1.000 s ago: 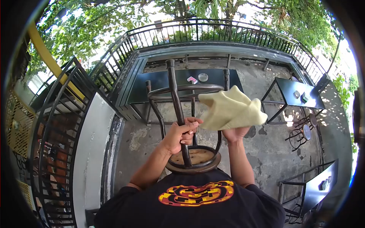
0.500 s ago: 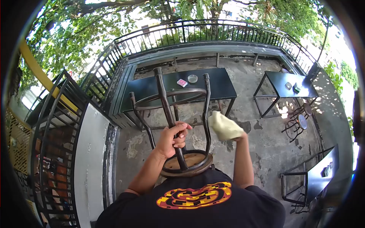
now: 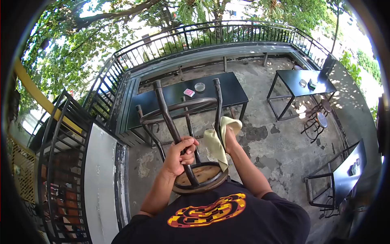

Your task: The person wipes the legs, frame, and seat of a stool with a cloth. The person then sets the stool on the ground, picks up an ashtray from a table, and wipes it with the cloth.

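Note:
An upside-down stool (image 3: 164, 107) with dark metal legs, a ring brace and a round wooden seat is held up against my chest. My left hand (image 3: 180, 155) wraps around its nearest leg, below the ring. Over on the right, my right hand (image 3: 230, 137) presses a pale yellow-green cloth (image 3: 215, 145) around another leg of the stool. The cloth hangs down on both sides of that leg and hides most of my right fingers.
Ahead stands a long black table (image 3: 227, 91) with an ashtray (image 3: 199, 87) and a pink-and-white box (image 3: 189, 92). Two more black tables (image 3: 302, 81) (image 3: 349, 171) and stools (image 3: 321, 119) are at right. A railing (image 3: 195, 34) and bench line the back; a low white wall (image 3: 99, 175) stands left.
My right hand has moved left with the cloth, from beside the stool onto its right leg. My left hand keeps its hold, and the view has shifted slightly.

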`<state>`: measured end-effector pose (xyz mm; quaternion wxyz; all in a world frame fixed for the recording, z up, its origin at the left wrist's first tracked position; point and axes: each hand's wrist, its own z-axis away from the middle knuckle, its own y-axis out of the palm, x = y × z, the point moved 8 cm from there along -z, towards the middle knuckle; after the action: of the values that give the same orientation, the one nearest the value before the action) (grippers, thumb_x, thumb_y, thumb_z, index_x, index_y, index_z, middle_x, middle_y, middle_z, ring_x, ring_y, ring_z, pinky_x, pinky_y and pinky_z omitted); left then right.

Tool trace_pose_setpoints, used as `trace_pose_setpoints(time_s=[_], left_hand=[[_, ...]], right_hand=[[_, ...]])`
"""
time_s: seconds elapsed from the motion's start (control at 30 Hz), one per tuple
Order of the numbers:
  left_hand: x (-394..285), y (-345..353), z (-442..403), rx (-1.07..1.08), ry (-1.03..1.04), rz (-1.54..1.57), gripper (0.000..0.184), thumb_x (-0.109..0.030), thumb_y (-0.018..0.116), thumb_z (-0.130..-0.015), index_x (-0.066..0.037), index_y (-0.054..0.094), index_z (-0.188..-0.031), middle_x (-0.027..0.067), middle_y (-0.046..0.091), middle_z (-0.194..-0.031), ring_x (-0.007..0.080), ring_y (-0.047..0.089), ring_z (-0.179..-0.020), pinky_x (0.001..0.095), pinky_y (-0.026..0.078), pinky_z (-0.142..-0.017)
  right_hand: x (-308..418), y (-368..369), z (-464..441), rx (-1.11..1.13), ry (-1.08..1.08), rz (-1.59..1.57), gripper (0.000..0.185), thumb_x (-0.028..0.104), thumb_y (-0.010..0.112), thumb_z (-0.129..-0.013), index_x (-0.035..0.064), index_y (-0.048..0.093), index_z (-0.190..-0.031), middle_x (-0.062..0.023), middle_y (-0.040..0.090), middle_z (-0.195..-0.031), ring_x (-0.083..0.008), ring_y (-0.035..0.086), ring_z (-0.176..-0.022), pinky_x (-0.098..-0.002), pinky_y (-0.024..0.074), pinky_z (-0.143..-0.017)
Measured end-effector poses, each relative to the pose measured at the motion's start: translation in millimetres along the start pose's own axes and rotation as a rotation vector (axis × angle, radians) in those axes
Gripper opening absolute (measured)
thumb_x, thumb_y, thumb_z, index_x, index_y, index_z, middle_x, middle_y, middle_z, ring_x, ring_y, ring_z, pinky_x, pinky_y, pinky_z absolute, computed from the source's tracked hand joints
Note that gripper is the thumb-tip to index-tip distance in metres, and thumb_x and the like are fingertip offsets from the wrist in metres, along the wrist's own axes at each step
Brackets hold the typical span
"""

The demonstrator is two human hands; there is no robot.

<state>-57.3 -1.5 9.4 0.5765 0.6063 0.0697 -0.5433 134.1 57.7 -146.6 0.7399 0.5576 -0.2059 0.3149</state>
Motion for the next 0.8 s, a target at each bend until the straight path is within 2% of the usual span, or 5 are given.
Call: trace_pose_setpoints(time_s=[0.17,0.4,0.43,0.57,0.8], left_hand=[[-2.3,-1.5,3.9,0.004,0.004,0.02,0.019,-0.015,0.06,-0.099,0.002,0.066,-0.097,-0.0019,0.047,-0.068,0.0002,0.028,-0.041,0.0197,0.022,-0.039],[3.2,1.0,3.8,0.007,-0.019,-0.02,0.019,-0.016,0.06,-0.099,0.002,0.066,-0.097,-0.0018,0.047,-0.069,0.0003,0.027,-0.041,0.0195,0.022,-0.039],[3.5,3.1,4.2,0.012,-0.02,-0.024,0.019,-0.016,0.06,-0.1,0.002,0.066,-0.097,-0.0018,0.046,-0.069,0.0003,0.027,-0.041,0.0193,0.023,-0.039],[4.0,5.9,5.9,0.011,-0.025,-0.039,0.019,-0.017,0.06,-0.1,0.001,0.065,-0.097,-0.0018,0.046,-0.07,0.0001,0.027,-0.041,0.019,0.023,-0.04],[3.6,1.5,7.2,-0.006,-0.027,-0.005,0.018,-0.016,0.061,-0.099,0.001,0.065,-0.096,-0.0023,0.046,-0.069,0.0,0.027,-0.042,0.0194,0.022,-0.04]], right_hand=[[37.2,26.6,0.3,0.16,-0.165,-0.072,0.034,0.027,0.049,-0.108,0.006,0.064,-0.129,-0.0069,0.072,-0.11,-0.0172,0.072,-0.094,-0.0324,0.0607,-0.08],[73.9,36.3,-16.7,-0.096,-0.5,0.693,0.041,0.039,0.045,-0.111,0.0029,0.06,-0.125,-0.0066,0.065,-0.11,-0.0129,0.061,-0.091,-0.0315,0.0513,-0.079],[86.3,42.2,-9.1,-0.228,-0.854,0.756,0.04,0.04,0.045,-0.111,0.004,0.061,-0.117,-0.0051,0.065,-0.103,-0.0143,0.062,-0.087,-0.0325,0.0512,-0.076],[54.3,30.3,-21.9,0.186,-0.164,-0.078,0.035,0.041,0.048,-0.108,0.0092,0.063,-0.108,-0.0056,0.067,-0.101,-0.0195,0.067,-0.088,-0.04,0.0573,-0.075],[28.7,26.7,13.0,0.387,-0.005,-0.275,0.038,0.042,0.055,-0.105,0.006,0.065,-0.112,-0.0062,0.071,-0.102,-0.0186,0.07,-0.089,-0.0345,0.0602,-0.078]])
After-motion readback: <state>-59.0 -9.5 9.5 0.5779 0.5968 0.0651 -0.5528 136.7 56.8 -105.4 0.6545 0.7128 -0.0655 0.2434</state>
